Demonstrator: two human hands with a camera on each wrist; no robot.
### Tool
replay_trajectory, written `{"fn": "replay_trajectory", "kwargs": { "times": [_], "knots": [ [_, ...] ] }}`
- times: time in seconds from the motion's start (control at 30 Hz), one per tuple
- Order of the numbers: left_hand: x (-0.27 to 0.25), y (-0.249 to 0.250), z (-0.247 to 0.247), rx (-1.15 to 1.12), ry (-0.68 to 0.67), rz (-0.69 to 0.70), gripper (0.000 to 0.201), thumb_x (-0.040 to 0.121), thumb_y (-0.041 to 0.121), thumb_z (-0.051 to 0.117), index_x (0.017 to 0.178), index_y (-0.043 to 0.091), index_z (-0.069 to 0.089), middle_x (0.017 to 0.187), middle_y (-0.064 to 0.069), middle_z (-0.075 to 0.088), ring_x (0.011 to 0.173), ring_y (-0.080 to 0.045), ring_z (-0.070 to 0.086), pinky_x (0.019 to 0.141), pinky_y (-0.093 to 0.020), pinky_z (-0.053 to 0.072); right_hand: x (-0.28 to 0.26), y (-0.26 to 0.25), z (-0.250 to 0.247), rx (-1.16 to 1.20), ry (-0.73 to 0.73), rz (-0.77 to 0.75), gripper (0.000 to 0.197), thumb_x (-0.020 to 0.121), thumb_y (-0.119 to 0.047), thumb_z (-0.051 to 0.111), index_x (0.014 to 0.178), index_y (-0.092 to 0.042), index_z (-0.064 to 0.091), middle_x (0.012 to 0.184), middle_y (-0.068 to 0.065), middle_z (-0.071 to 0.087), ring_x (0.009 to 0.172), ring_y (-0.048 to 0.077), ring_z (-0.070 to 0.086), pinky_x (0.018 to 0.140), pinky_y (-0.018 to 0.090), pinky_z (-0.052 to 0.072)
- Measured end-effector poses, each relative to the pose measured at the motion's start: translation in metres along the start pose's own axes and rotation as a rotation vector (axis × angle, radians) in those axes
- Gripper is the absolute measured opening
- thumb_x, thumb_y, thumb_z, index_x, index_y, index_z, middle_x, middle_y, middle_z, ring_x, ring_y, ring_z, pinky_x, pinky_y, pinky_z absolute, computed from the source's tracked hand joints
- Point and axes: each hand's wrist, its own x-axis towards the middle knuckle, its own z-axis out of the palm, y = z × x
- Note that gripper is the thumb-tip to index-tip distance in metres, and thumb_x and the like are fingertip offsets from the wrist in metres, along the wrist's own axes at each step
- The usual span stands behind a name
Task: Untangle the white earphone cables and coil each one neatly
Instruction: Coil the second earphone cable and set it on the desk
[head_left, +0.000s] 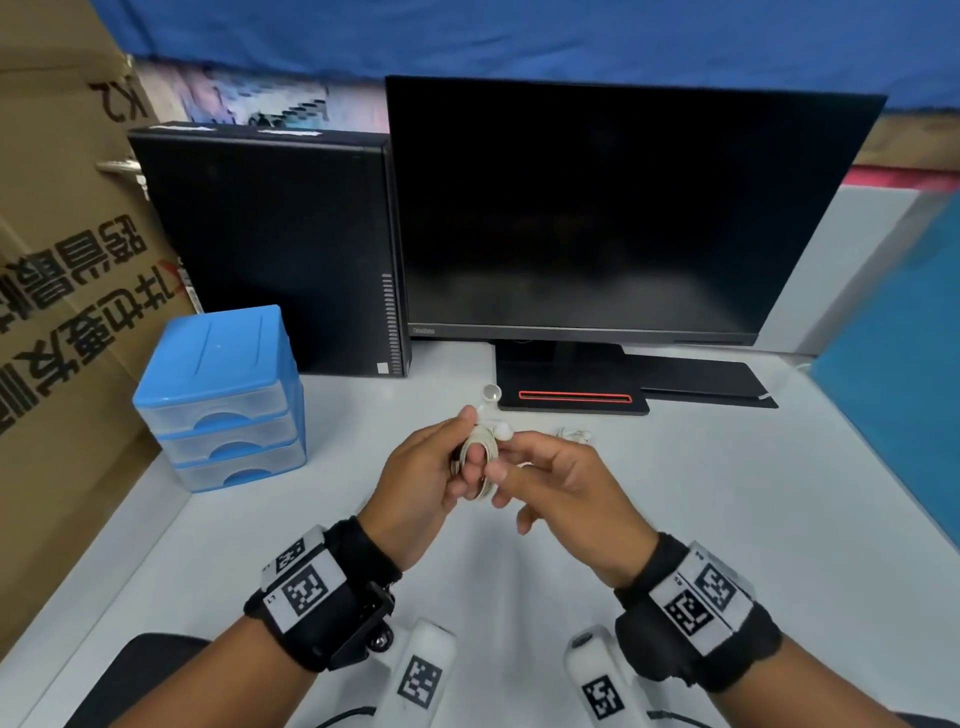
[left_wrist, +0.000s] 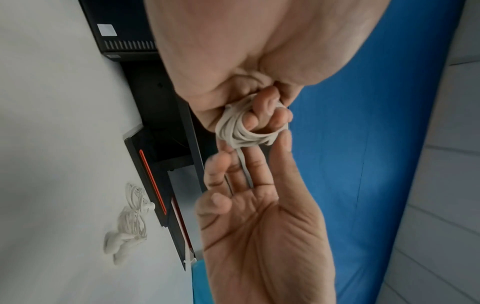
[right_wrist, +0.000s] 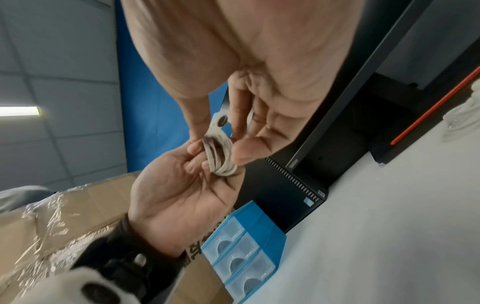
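A white earphone cable (head_left: 482, 451) is wound in a tight coil (left_wrist: 239, 133) round the fingers of my left hand (head_left: 453, 462), held above the table in front of the monitor. One earbud (head_left: 503, 430) sticks up from the coil. My right hand (head_left: 511, 470) meets it from the right and pinches the coil (right_wrist: 221, 159) between thumb (right_wrist: 246, 151) and fingers; a loose strand (left_wrist: 245, 170) runs along its fingers. A second white earphone (head_left: 571, 434) lies bundled on the table (head_left: 727, 519) just right of the hands and shows as a loose bundle (left_wrist: 130, 220) in the left wrist view.
A dark monitor (head_left: 613, 208) on its stand (head_left: 571, 397) is right behind the hands, with a black computer case (head_left: 270, 244) at its left. Blue plastic drawers (head_left: 223, 395) stand at the left beside cardboard boxes (head_left: 57, 291). A small round white object (head_left: 491, 392) lies near the stand.
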Motion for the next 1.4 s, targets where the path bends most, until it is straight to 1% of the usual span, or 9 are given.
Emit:
{"fn": "replay_trajectory", "kwargs": {
  "times": [0.17,0.27,0.4,0.53,0.67,0.83,1.0,1.2,1.4],
  "knots": [
    [-0.001,-0.005,0.003,0.016,0.043,0.086,0.047,0.102,0.031,0.041,0.075,-0.005,0.054,0.05,0.001,0.036,0.047,-0.011,0.032,0.063,-0.029,0.034,-0.001,0.009,0.009,-0.039,0.118,-0.044,0.027,0.085,-0.019,0.073,0.11,-0.009,0.072,0.092,0.011,0.074,0.074,0.012,0.062,0.053,0.025,0.049],
    [-0.004,-0.007,0.008,0.03,0.06,0.138,0.048,0.103,0.029,0.041,0.078,-0.009,0.055,0.046,0.002,0.035,0.05,-0.013,0.032,0.062,-0.028,0.034,-0.004,0.008,0.013,-0.036,0.116,-0.068,0.026,0.087,-0.023,0.072,0.111,-0.014,0.072,0.093,0.008,0.076,0.079,0.013,0.067,0.054,0.027,0.048],
    [-0.006,-0.006,0.013,0.011,0.052,0.158,0.046,0.103,0.025,0.039,0.066,0.013,0.063,0.049,0.002,0.036,0.049,-0.012,0.032,0.065,-0.029,0.035,-0.004,0.004,0.014,-0.027,0.125,-0.148,0.018,0.088,-0.017,0.071,0.106,-0.016,0.073,0.084,0.008,0.076,0.072,0.009,0.066,0.052,0.03,0.044],
    [-0.006,-0.007,0.013,-0.006,0.059,0.153,0.04,0.103,0.024,0.039,0.072,0.006,0.056,0.055,0.002,0.04,0.051,-0.012,0.034,0.063,-0.029,0.034,-0.004,0.006,0.015,-0.038,0.162,-0.214,0.015,0.086,-0.008,0.071,0.098,-0.017,0.076,0.089,0.006,0.072,0.065,0.005,0.063,0.054,0.015,0.045],
    [-0.006,-0.011,0.012,-0.046,0.06,0.141,0.043,0.103,0.026,0.04,0.072,0.012,0.067,0.06,-0.003,0.038,0.06,-0.016,0.035,0.066,-0.03,0.037,0.0,0.011,0.012,-0.107,0.195,-0.218,0.008,0.085,-0.012,0.075,0.09,-0.018,0.078,0.087,0.004,0.072,0.074,0.022,0.061,0.06,0.027,0.051],
    [-0.005,-0.016,0.016,0.024,0.102,0.175,0.04,0.104,0.026,0.038,0.103,-0.003,0.066,0.054,0.006,0.044,0.053,-0.008,0.044,0.066,-0.028,0.04,-0.002,0.012,0.014,-0.159,0.186,-0.25,0.005,0.09,-0.017,0.069,0.086,-0.016,0.072,0.073,0.002,0.075,0.075,0.028,0.065,0.068,0.054,0.056],
    [-0.002,-0.014,0.022,0.165,0.105,0.277,0.041,0.104,0.027,0.037,0.077,0.003,0.056,0.06,-0.004,0.045,0.06,-0.012,0.044,0.065,-0.023,0.041,-0.002,0.011,0.012,-0.213,0.24,-0.302,0.01,0.092,-0.017,0.066,0.083,-0.016,0.07,0.07,-0.002,0.072,0.067,0.018,0.062,0.067,0.04,0.056],
    [0.0,-0.019,0.018,0.251,0.1,0.379,0.032,0.104,0.021,0.04,0.089,0.004,0.064,0.09,-0.017,0.056,0.079,-0.011,0.056,0.074,-0.02,0.046,0.003,0.021,0.002,-0.413,0.348,-0.415,0.012,0.091,-0.02,0.064,0.098,-0.017,0.072,0.083,-0.01,0.07,0.071,0.015,0.062,0.062,0.033,0.054],
    [-0.002,-0.02,0.007,0.527,0.174,0.476,0.037,0.1,0.033,0.048,0.073,0.013,0.064,0.07,0.0,0.057,0.067,-0.017,0.054,0.065,-0.03,0.044,0.004,0.022,-0.004,-0.655,0.319,-0.579,0.012,0.091,-0.015,0.061,0.098,-0.017,0.071,0.084,-0.01,0.065,0.069,0.007,0.058,0.058,0.025,0.05]
  ]
}}
